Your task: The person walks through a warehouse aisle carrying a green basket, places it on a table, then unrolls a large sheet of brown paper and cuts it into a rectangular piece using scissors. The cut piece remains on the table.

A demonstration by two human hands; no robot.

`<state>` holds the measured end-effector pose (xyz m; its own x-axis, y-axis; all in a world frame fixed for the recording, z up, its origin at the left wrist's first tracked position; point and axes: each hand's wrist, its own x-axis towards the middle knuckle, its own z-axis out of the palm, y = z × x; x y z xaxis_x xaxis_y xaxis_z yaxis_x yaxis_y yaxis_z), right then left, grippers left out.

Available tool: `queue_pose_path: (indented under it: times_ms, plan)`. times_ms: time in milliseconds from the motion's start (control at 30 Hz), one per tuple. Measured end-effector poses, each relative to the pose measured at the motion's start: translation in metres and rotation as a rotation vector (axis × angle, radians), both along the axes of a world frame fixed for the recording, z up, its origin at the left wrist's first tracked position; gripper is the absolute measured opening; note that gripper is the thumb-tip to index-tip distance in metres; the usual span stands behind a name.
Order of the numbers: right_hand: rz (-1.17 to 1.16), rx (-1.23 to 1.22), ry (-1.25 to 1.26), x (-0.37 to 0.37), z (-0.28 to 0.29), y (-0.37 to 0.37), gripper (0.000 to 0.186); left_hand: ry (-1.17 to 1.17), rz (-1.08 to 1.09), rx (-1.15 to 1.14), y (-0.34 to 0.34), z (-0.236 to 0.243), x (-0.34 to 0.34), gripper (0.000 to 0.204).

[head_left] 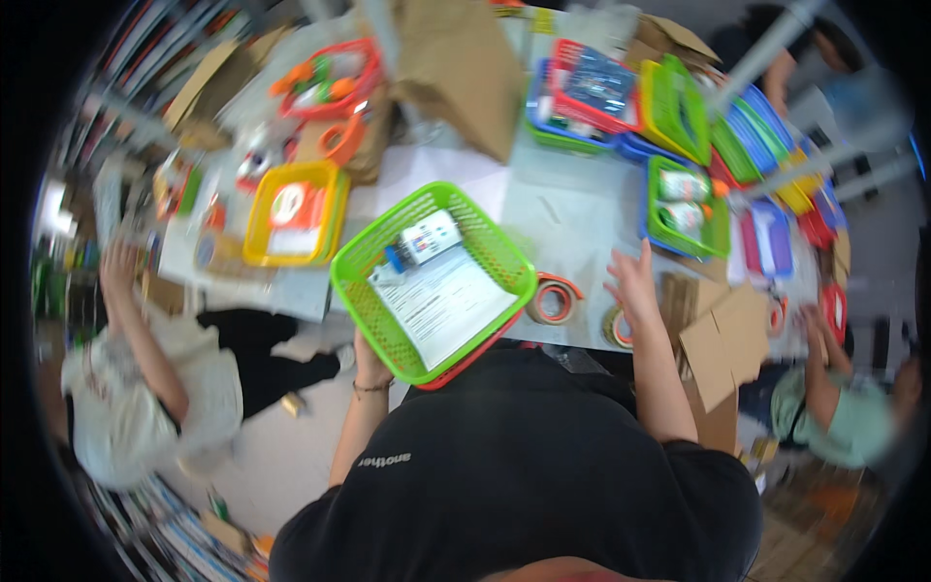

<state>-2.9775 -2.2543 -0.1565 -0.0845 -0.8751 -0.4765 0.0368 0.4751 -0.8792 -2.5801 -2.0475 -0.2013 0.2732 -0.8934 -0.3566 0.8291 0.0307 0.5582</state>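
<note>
My left hand [371,359] grips the near left side of a green plastic basket [351,299], its fingers partly hidden by it. The basket is tilted in front of my chest, and a red rim [472,353] shows beneath it. Inside lie a white bottle [432,236] with a blue cap and a printed paper sheet [441,306]. My right hand [635,286] is raised at the table's near edge with fingers spread, holding nothing. Close to it are a tape roll [617,326] and, further left, an orange tape roll [556,299].
Ahead stretches a white table [572,218]. A yellow basket [254,228] and red basket [371,78] stand left; a green basket of bottles [720,233] and stacked baskets [669,107] stand right. Cardboard [725,339] leans right. People work at left [155,388] and right [834,407].
</note>
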Motion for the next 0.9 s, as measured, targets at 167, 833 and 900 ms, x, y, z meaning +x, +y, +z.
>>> queue_pose_path:
  times_ms: [167,833,900]
  plan:
    - [-0.546,-0.029,-0.184,-0.055,-0.041,-0.081,0.082,0.014,-0.232,-0.017,-0.022,0.02,0.016,0.053]
    - [0.464,0.049,-0.245,0.094,0.039,0.055,0.045,0.062,-0.486,-0.025,-0.126,0.033,0.015,0.055]
    - [0.333,0.012,-0.138,0.102,0.047,0.057,0.042,-0.011,-0.533,-0.08,-0.139,0.042,0.012,0.062]
